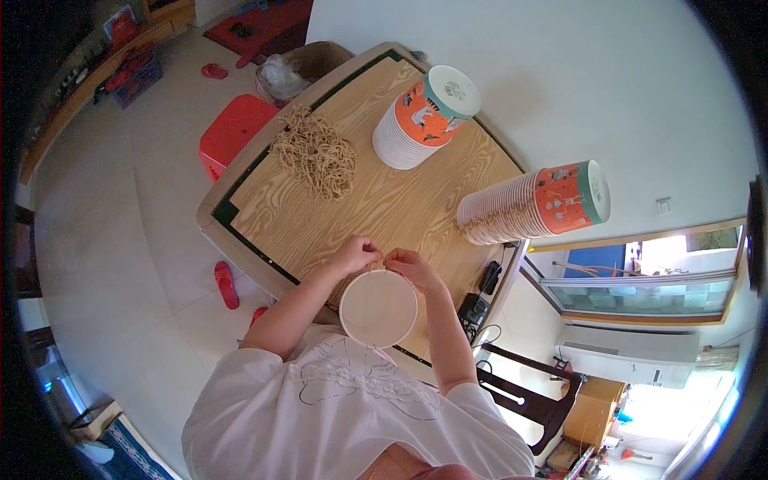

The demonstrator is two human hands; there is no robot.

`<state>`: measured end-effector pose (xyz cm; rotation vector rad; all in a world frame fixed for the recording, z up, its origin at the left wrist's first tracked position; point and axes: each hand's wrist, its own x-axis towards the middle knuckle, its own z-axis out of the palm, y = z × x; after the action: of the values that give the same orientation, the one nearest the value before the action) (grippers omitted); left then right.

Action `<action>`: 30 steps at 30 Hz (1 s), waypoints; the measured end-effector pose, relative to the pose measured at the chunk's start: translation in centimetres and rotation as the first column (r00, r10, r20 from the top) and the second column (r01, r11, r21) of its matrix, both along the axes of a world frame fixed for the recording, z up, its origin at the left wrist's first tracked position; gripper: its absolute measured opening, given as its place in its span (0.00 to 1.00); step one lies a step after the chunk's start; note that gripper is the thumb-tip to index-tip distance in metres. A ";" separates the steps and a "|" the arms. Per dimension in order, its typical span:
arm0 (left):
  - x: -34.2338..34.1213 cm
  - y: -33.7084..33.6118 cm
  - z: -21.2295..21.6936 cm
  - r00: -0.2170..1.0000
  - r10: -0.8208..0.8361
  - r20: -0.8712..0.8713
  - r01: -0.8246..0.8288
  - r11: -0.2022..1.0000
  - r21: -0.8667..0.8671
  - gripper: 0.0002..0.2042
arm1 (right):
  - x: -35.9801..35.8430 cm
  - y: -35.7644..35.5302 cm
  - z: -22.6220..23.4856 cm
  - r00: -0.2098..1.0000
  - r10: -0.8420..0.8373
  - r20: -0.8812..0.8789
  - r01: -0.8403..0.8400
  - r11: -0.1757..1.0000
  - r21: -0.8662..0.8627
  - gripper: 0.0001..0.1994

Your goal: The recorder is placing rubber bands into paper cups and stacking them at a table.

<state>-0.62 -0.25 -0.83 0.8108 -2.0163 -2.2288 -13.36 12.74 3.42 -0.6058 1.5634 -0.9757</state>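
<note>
Both hands meet at the far rim of a white tub (378, 310), the left hand (357, 254) and right hand (414, 267) side by side, fingertips bent inward; whatever they grasp is too small to make out. The tub's open mouth faces up, between the person's white shirt (352, 408) and the table (384, 204). Beyond the left hand lies a loose heap of tan twine (314, 154). Farther back stands a stack (425, 120) of tubs, bases up; a second stack (532, 204) is near the right edge. A red stool (234, 130) stands left of the table.
</note>
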 end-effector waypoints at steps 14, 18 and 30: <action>0.6 0.2 -1.7 0.996 0.085 -0.036 -0.089 0.987 -0.133 0.07 | -0.3 0.2 1.6 0.962 0.242 -0.128 -0.235 0.969 0.074 0.06; 0.5 0.1 -1.5 0.997 0.051 -0.055 -0.056 0.995 -0.081 0.06 | -0.9 0.5 1.4 0.972 0.046 -0.232 -0.065 0.995 -0.075 0.04; -0.3 0.2 -3.8 0.997 0.065 -0.032 -0.066 0.998 -0.024 0.07 | 6.2 -1.0 4.6 0.961 0.163 -0.223 -0.157 0.987 0.044 0.06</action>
<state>-0.96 -0.01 -4.62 0.8215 -1.9699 -2.1641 -7.13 11.73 7.99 -0.8353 1.6944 -0.7847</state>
